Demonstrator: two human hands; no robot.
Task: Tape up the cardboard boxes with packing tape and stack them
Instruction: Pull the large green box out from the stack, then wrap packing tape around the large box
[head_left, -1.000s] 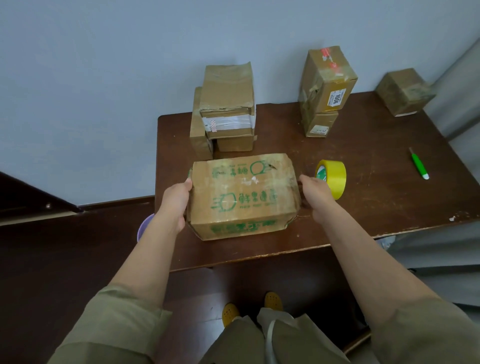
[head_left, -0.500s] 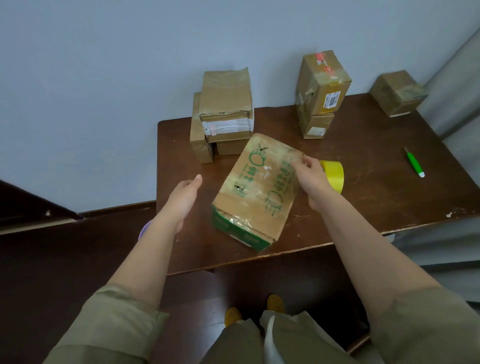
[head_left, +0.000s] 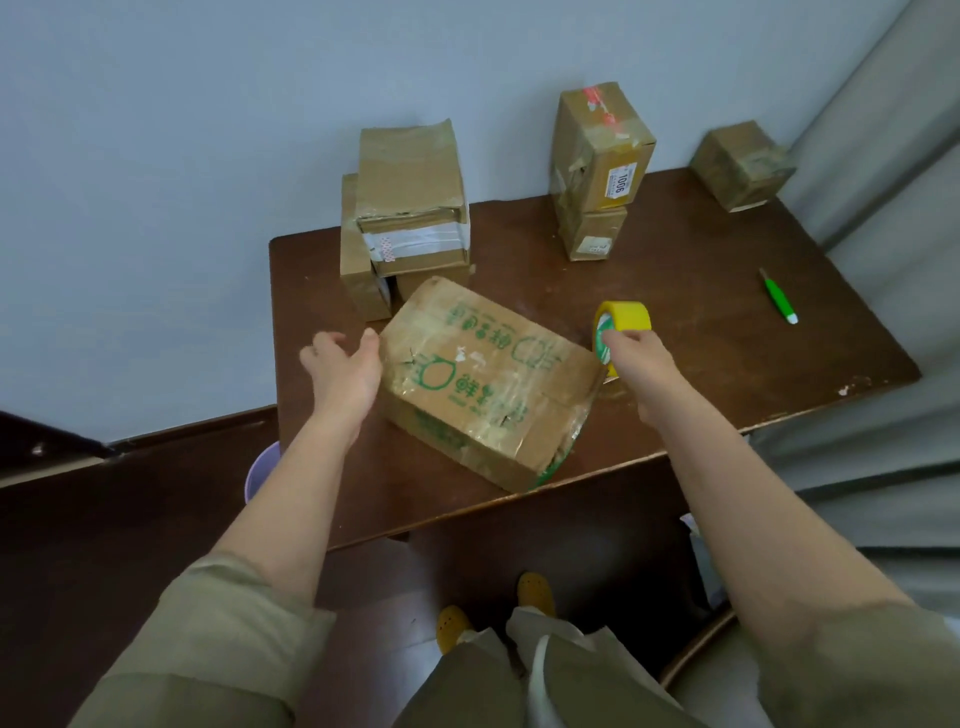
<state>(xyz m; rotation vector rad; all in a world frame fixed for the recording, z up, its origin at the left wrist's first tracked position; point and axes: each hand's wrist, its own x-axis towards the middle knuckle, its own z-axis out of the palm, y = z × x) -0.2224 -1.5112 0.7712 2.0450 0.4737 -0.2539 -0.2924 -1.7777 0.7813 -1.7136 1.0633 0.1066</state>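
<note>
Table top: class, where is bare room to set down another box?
Bare table: the patch bordered by the tape roll, two-box stack and green pen. Crowded: back left, where the printed box nears the box pile.

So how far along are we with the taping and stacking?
Done: two stacks stand at the back, the left stack and the labelled stack. In hand: right hand takes the yellow tape roll; left hand steadies the green-printed box. Left: tape and stack it, and perhaps the lone corner box.
</note>
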